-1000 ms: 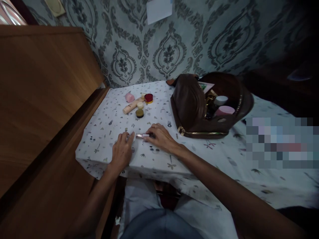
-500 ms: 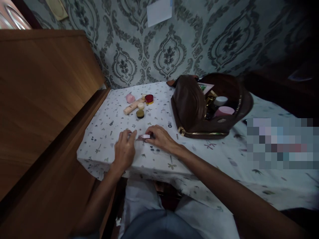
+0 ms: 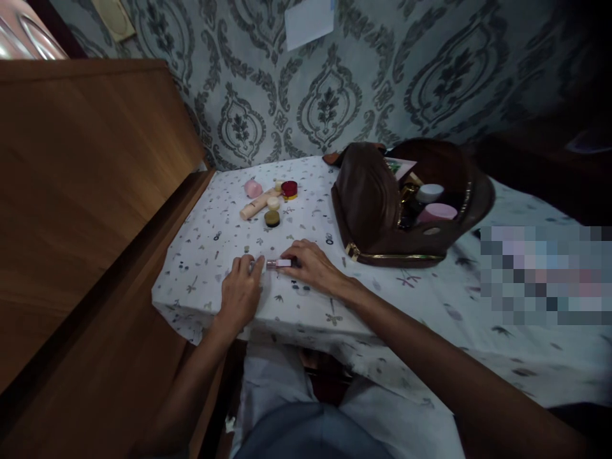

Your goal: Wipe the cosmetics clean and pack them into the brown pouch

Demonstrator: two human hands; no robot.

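Observation:
My right hand (image 3: 313,268) pinches a small pale-pink lipstick-like tube (image 3: 283,263) just above the tablecloth, with a dark end by the fingertips and a shiny end pointing left. My left hand (image 3: 240,288) is beside that shiny end, thumb and fingers curled together around a small, clear-looking piece that I cannot make out. A narrow gap lies between the left fingertips and the tube. Beyond my hands lie a beige squeeze tube (image 3: 255,207), a pink rounded item (image 3: 253,188), a red-lidded jar (image 3: 289,189), a cream-coloured jar (image 3: 273,203) and an olive-lidded jar (image 3: 272,218).
A brown leather bag (image 3: 366,204) stands unzipped on the right, with bottles and a white cap (image 3: 430,193) inside. The patterned white tablecloth (image 3: 201,271) reaches the front edge. A wooden panel (image 3: 90,172) borders the left, and a patterned wall (image 3: 282,95) stands behind.
The view has shifted slightly. The tube's shiny left end shows more clearly now, next to my left fingertips. Both hands keep nearly the same place, and the other items have stayed put.

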